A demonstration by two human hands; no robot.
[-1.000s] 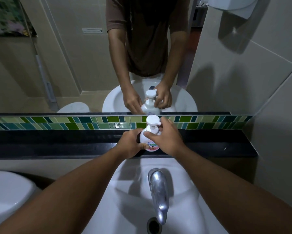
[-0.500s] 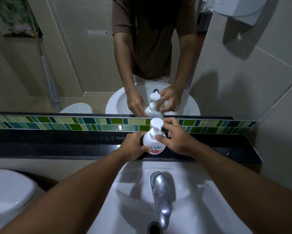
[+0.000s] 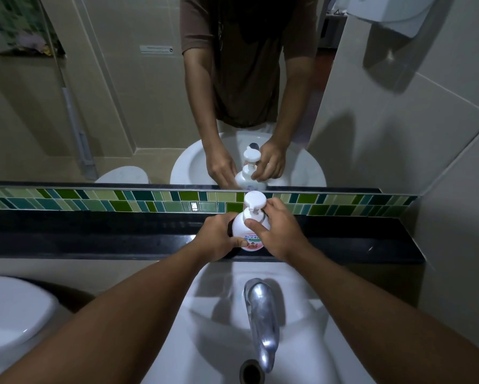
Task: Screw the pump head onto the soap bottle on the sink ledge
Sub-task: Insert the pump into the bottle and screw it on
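A white soap bottle (image 3: 246,231) with a pink and green label stands upright on the black sink ledge (image 3: 94,239). Its white pump head (image 3: 255,201) sits on the bottle's neck. My left hand (image 3: 218,236) wraps the bottle's lower left side, thumb on the label. My right hand (image 3: 279,231) grips the collar under the pump head, thumb in front and fingers behind. The mirror above repeats the bottle and both hands.
A chrome tap (image 3: 261,320) rises over the white basin (image 3: 213,328) just below the ledge. A green mosaic tile strip (image 3: 94,202) backs the ledge. A white toilet lid (image 3: 8,317) shows at lower left. A tiled wall (image 3: 440,162) closes the right side.
My right hand has slid from the pump top down to the collar and turned around it. The left hand keeps its hold on the bottle.
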